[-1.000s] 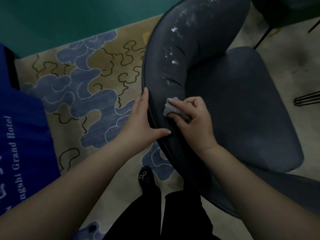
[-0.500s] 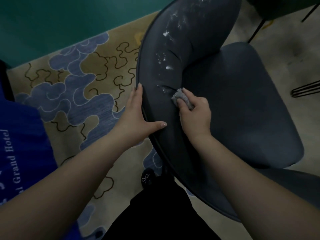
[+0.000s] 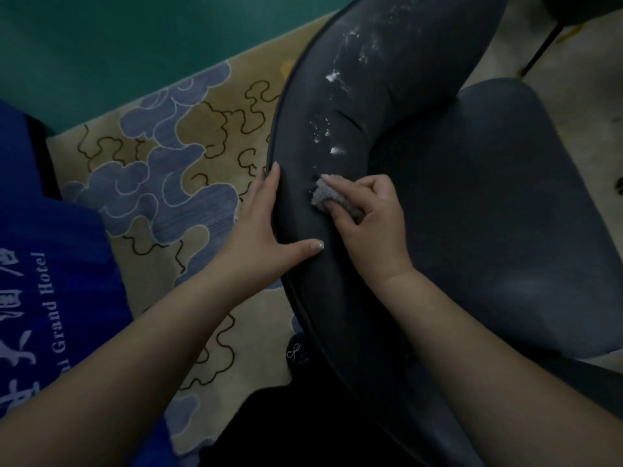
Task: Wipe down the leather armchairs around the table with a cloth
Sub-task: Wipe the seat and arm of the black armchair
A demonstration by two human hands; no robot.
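A dark blue leather armchair point(image 3: 488, 203) fills the right half of the view, its curved backrest sweeping from far centre down to the near right, its seat to the right of that. White flecks point(image 3: 333, 112) dot the inner face of the backrest, far of the hands. The right hand point(image 3: 367, 217) has its fingers curled round a small grey cloth point(image 3: 325, 195), pressing it against the inner face of the backrest just near of the lowest flecks. The left hand point(image 3: 259, 230) lies flat on the backrest's outer edge, fingers straight along the rim and thumb spread across the top towards the right hand; it grips nothing.

To the left lies a carpet point(image 3: 175, 170) with blue cloud shapes on tan, bordered by a green band point(image 3: 118, 45) at the far side. A blue fabric point(image 3: 40, 264) covers the near left. A black shoe with a small bow point(image 3: 295, 352) shows between the arms, against the backrest's outer edge, above dark clothing point(image 3: 286, 426). Thin black legs point(image 3: 542, 48) of other furniture stand at the far right.

Compared with half a second ago, the cloth sits a little nearer along the backrest, back from the crease it was touching; the left hand is placed as before.

The blue fabric bears white lettering, partly cut off, reading "Grand Hotel", beside characters too cropped to read.
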